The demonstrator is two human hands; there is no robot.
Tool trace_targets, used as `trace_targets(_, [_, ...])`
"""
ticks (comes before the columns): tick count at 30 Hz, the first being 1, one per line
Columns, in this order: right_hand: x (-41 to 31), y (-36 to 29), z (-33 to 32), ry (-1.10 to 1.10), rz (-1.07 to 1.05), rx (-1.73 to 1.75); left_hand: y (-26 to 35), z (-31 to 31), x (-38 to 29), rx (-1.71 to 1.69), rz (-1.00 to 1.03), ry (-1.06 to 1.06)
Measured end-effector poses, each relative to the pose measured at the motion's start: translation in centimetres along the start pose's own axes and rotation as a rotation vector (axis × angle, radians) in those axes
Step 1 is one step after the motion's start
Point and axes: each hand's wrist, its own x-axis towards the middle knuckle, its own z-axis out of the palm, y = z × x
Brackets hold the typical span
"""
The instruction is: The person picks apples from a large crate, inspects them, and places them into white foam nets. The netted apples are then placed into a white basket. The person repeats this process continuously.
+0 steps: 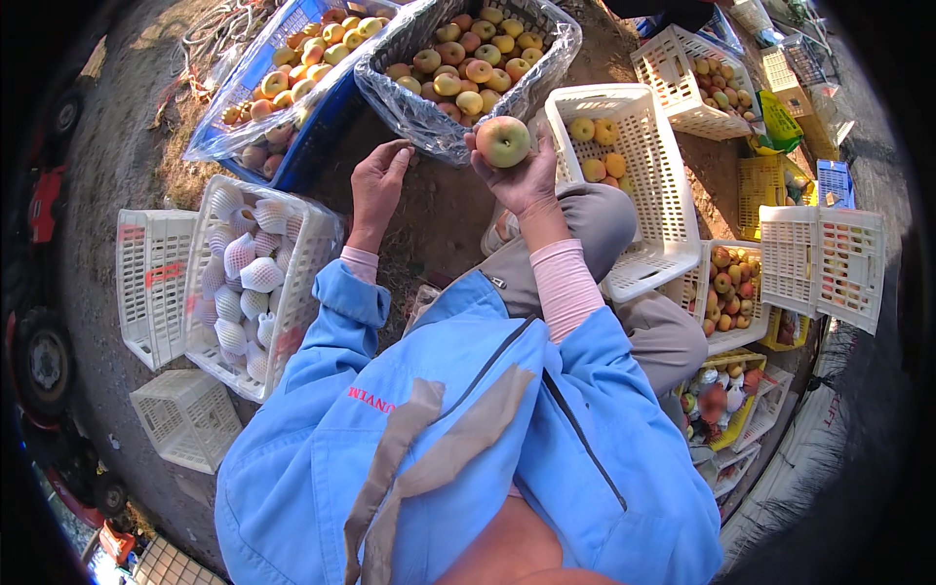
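Observation:
My right hand (530,183) is palm up, with a red-and-green apple (503,142) resting in its fingers, stem end showing. Thumb and fingertips of my left hand (376,186) are pinched together near the dark crate; nothing clear shows between them. Beyond both hands stands a dark crate (563,58) lined with clear plastic and filled with apples (479,71). A white slatted crate (658,219) beside my right hand holds several yellowish apples (605,131) at its far end. On the left, foam-netted fruits (262,274) fill another white crate (307,248).
A blue plastic-lined crate (333,121) of apples stands at the far left. Two more white crates, one upright (153,285) and one smaller (186,417), sit along the left. More crates of fruit (731,289) crowd the right. Vehicle wheels (45,358) show at the left edge.

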Motion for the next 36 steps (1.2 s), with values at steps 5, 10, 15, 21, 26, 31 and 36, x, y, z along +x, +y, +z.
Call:
trace_targets(5, [-0.6,0.4,0.8,-0.081,-0.037,-0.082,-0.6,1.1,-1.4,-0.013,-0.013,-0.087])
trace_targets(10, [-0.8,0.6,0.9,-0.101,-0.066,-0.21,0.9,3.5,-0.5,0.04,0.17,-0.246])
trace_targets(15, [-1.3,1.3,1.4,-0.239,-0.036,-0.581,2.0,5.5,1.0,0.137,0.24,-0.196])
trace_targets(21, [-1.1,1.0,0.8,-0.128,-0.006,-0.674,-1.3,0.3,5.4,-0.772,-0.252,-0.026])
trace_targets(26, [0.3,1.1,0.0,-0.051,-0.042,-0.58,-6.9,-7.0,16.4,-0.899,-0.394,0.094])
trace_targets(31, [2.2,2.3,0.8,0.067,0.001,-0.637,-11.0,-10.0,26.0,-0.991,-0.528,0.434])
trace_targets(36, [3.4,3.5,2.5,0.074,0.015,-0.7,-13.1,-12.6,30.3,-0.894,-0.542,0.65])
